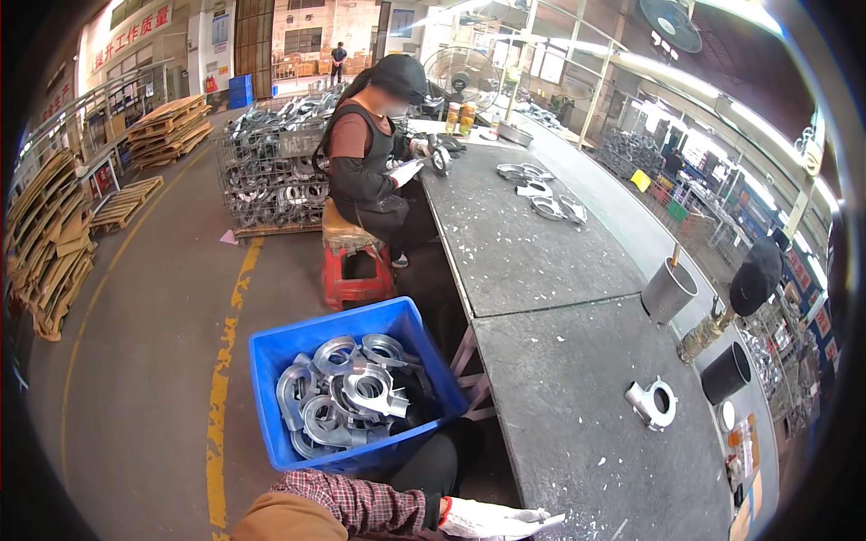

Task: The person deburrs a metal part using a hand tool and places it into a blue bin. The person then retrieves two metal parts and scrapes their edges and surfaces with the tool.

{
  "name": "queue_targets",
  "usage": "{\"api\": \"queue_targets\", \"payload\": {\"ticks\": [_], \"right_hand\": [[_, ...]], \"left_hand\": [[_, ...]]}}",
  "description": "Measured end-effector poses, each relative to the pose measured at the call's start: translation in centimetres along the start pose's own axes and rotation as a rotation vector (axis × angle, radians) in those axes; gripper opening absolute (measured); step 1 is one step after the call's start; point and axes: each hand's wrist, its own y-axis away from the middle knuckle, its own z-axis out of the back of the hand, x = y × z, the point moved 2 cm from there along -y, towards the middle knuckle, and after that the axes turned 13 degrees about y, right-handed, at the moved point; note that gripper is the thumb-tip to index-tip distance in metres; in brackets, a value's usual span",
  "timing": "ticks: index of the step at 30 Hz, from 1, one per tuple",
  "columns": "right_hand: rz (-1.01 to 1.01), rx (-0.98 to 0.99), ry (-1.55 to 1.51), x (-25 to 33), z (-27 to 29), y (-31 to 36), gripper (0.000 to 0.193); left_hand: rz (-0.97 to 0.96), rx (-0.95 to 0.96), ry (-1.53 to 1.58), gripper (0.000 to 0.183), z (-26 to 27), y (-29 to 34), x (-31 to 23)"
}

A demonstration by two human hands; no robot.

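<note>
Far left: stacked wooden pallets [50,243] on the grey floor.
Blue bin [272,361]: near the bench, heaped with silvery ring-shaped metal castings [368,403].
Co-worker [365,149]: seated on a red stool [356,275], gloved, a ring-shaped part [440,160] at the hands.
Left hand [487,519]: white-gloved, fingers reaching over the bench edge; I cannot tell whether they pinch anything.
Right hand: out of view, state unknown.
Grey workbench [559,379]: scattered with pale flecks.
Single casting [643,404]: flat on the bench, apart from the left hand.
Far edge: two cylindrical containers, grey [667,293] and black [726,374].
</note>
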Motion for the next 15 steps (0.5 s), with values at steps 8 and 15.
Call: {"api": "queue_targets", "payload": {"ticks": [8,15], "right_hand": [[-0.023,0.002,-0.142,0.7,0.0,0.0,0.079],[-0.049,0.011,-0.063,1.4,0.2,-0.2,0.079]], "left_hand": [[-0.002,0.016,-0.186,0.069,3.1,-2.5,1.1],[0.005,0.039,-0.191,0.077,7.8,-5.6,3.0]]}}
